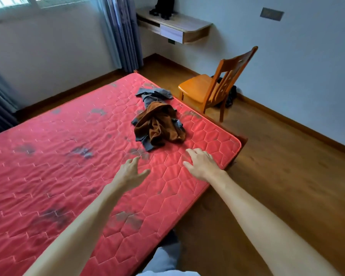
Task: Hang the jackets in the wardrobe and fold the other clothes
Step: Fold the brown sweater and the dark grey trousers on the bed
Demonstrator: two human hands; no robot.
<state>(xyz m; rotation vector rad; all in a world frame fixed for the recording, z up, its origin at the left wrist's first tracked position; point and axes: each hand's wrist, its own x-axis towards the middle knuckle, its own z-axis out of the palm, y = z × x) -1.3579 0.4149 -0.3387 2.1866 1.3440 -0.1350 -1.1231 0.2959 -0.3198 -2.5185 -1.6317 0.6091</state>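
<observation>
1. Brown garment [159,124]: crumpled heap of soft, velvety-looking brown cloth, unfolded, lying on the mattress [48,166] near its far right corner.
2. Grey garment [154,94]: rumpled grey-blue cloth, partly under the brown garment and trailing beyond it toward the mattress's far edge; a grey corner also sticks out on the near side of the brown heap.
3. Mattress: red, quilted in a hexagon pattern, with dark smudges scattered across it; bare apart from the two garments.
4. Left hand [130,173]: over the mattress, just short of the brown garment, fingers spread and curled, grip released, holding nothing.
5. Right hand [202,163]: near the mattress's right edge, palm down, fingers splayed, grip released, holding nothing; whether it touches the mattress cannot be told.
6. Chair [215,86]: orange wood, on the floor just beyond the mattress's right edge, dark cloth behind it.
7. Shelf [179,26]: wall-mounted with a drawer, well beyond the mattress, something dark on top.
8. Curtain [122,32]: grey-blue, past the mattress's far corner.
</observation>
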